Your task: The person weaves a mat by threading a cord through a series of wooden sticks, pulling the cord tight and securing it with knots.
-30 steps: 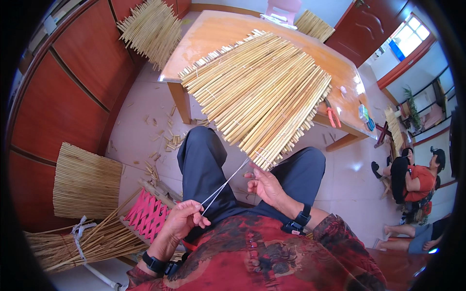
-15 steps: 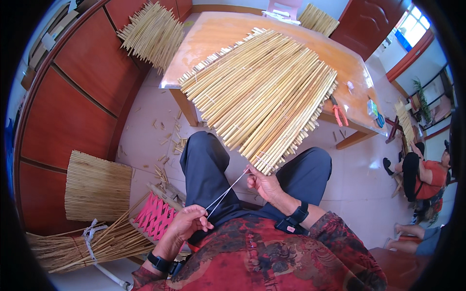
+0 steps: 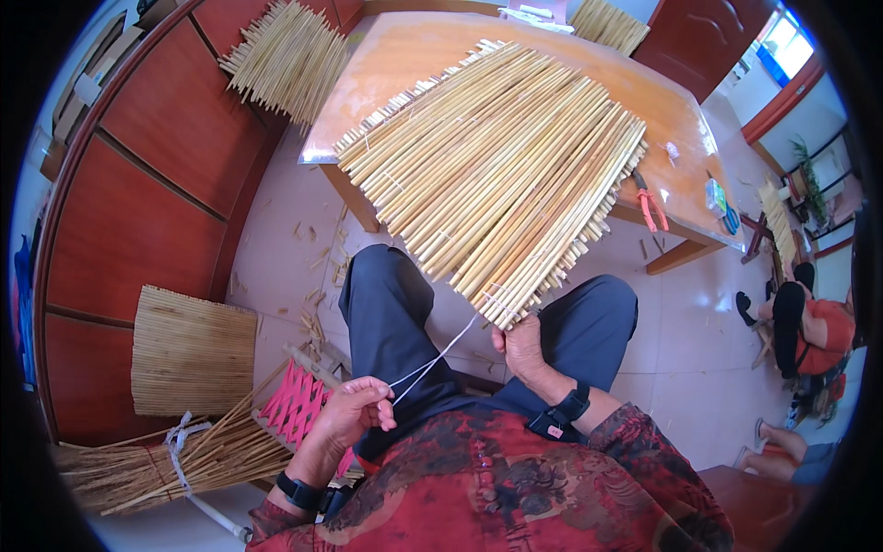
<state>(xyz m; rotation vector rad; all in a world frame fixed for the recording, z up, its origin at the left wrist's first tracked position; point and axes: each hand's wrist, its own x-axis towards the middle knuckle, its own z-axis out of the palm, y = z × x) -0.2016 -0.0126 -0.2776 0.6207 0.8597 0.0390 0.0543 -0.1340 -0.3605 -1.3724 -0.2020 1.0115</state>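
A mat of tied straw-coloured reed sticks (image 3: 497,166) lies on the wooden table, its near end jutting past the edge over my knees. White string (image 3: 430,362) runs taut from the mat's near corner down to my left hand (image 3: 361,407), whose fingers pinch it in a loop. Right beside that corner, my right hand (image 3: 526,351) is closed on the ends of the outermost sticks; some of its fingers are hidden under the mat.
Red-handled pliers (image 3: 651,204) and a small box (image 3: 715,197) lie on the table's right side. More stick mats (image 3: 193,354) lean at the left cabinets, above a bundle of stalks (image 3: 166,471). Stick offcuts litter the floor. A person (image 3: 819,331) sits far right.
My right hand has moved slightly right and up, from the string at the mat's corner to around the stick ends. My left hand still holds the string, nearly unmoved.
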